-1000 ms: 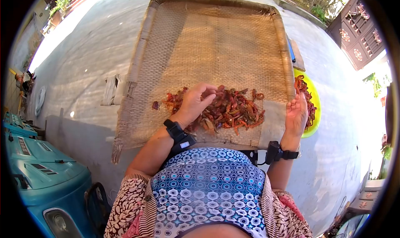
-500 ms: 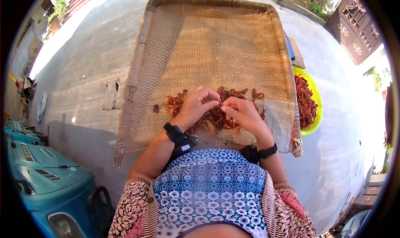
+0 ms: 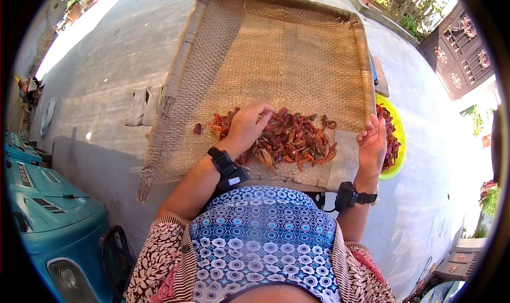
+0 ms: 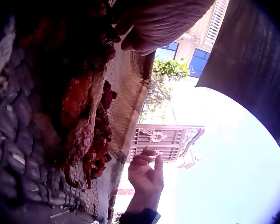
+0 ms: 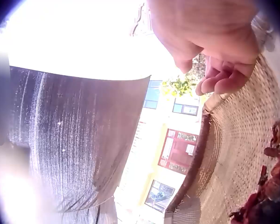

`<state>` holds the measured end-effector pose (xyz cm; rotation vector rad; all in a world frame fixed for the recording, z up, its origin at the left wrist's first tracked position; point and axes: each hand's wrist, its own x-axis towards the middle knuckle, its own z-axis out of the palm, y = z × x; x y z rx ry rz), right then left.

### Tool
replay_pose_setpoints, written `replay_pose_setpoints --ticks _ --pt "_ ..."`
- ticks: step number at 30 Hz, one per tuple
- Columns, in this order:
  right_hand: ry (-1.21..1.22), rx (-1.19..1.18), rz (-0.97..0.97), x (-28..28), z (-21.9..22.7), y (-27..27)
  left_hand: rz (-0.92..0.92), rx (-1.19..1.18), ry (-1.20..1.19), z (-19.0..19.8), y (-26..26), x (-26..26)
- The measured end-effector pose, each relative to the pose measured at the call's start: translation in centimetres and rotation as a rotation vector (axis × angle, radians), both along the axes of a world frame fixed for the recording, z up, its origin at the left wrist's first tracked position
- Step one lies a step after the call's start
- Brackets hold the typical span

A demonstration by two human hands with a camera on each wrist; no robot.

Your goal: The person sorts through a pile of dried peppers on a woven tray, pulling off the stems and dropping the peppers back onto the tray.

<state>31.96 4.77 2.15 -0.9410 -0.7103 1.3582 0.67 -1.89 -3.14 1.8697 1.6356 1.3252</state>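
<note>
A heap of dried red chili peppers [image 3: 297,138] lies at the near end of a large woven bamboo tray [image 3: 276,53]. Over the heap's left part is my left hand [image 3: 247,127], fingers bent forward, thumb and forefinger apart, nothing visible between them. My right hand [image 3: 373,146] is raised by the tray's right rim, palm up, fingers loosely curled. Past it stands a yellow-green basin [image 3: 399,149] of similar red peppers, partly hidden by that hand. In the right wrist view the fingers [image 5: 226,81] hold nothing visible. The left wrist view shows peppers [image 4: 84,121] close below the left hand.
One loose pepper piece [image 3: 197,129] lies left of the heap. A flat board [image 3: 380,75] sits beyond the basin. At the lower left stands a teal vehicle [image 3: 58,197]. Grey concrete ground [image 3: 106,106] surrounds the tray, and a brown gate [image 3: 457,48] stands at the right.
Half a second ago both hands met over the heap, fingertips together. Since then my right hand has moved right to the tray's rim near the basin, while my left hand has stayed over the peppers.
</note>
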Motion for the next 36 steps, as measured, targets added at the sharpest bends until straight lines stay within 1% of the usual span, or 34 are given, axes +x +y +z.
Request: replay_pose_setpoints --ticks 1,2,4,5,6,9,13,16,19,22,25,26,29,32,35,36 --pt "-0.068 -0.007 0.011 -0.2 0.1 0.0 0.000 -0.019 0.021 0.1 0.0 0.0" --pt "-0.306 0.090 0.093 -1.1 -0.5 -0.3 0.000 -0.038 0.043 0.1 0.1 0.0" --pt "-0.638 0.059 0.362 -3.8 -0.7 -1.0 -0.012 -0.039 0.059 0.0 0.1 -0.1" --pt "-0.878 0.147 0.417 -5.3 -1.3 -1.3 -0.019 -0.040 0.068 -0.1 0.2 -0.1" --pt "-1.116 0.239 0.469 -6.7 -1.8 -1.6 -0.019 -0.035 0.058 -0.2 0.2 -0.1" --pt "-1.572 0.342 0.471 -9.8 -1.1 -2.3 -0.025 -0.006 0.028 -0.4 0.2 0.0" --pt "-1.666 0.355 0.466 -10.6 -1.9 -1.7 -0.044 0.027 0.017 -0.5 0.2 0.0" --pt "-1.472 0.328 0.493 -10.1 -1.2 -2.2 -0.053 -0.004 0.043 -0.6 0.2 -0.1" --pt "-1.426 0.402 0.448 -9.5 -1.3 -2.4 -0.077 -0.033 0.038 0.2 -0.1 0.0" --pt "-1.064 0.220 0.546 -9.2 -1.3 -2.4 -0.075 -0.017 0.052 0.3 -0.1 0.2" --pt "-0.904 0.216 0.460 -7.9 -1.8 -1.3 -0.076 0.001 0.090 -0.1 0.1 -0.1" --pt "-0.725 0.152 0.432 -7.1 -1.6 -1.0 -0.081 0.004 0.103 -0.2 0.2 -0.2" --pt "-0.564 0.186 0.234 -3.6 -1.3 0.9 -0.116 0.031 0.094 -0.4 0.2 -0.3" --pt "0.062 0.100 -0.072 -0.3 -0.9 2.0 -0.183 0.009 0.191 0.0 0.2 -0.3" --pt "0.208 0.025 -0.106 0.8 -1.1 1.8 -0.147 -0.036 0.316 -0.6 0.3 0.2" --pt "0.160 -0.009 -0.072 0.4 -1.1 1.4 -0.137 -0.065 0.345 -0.4 0.3 0.3"
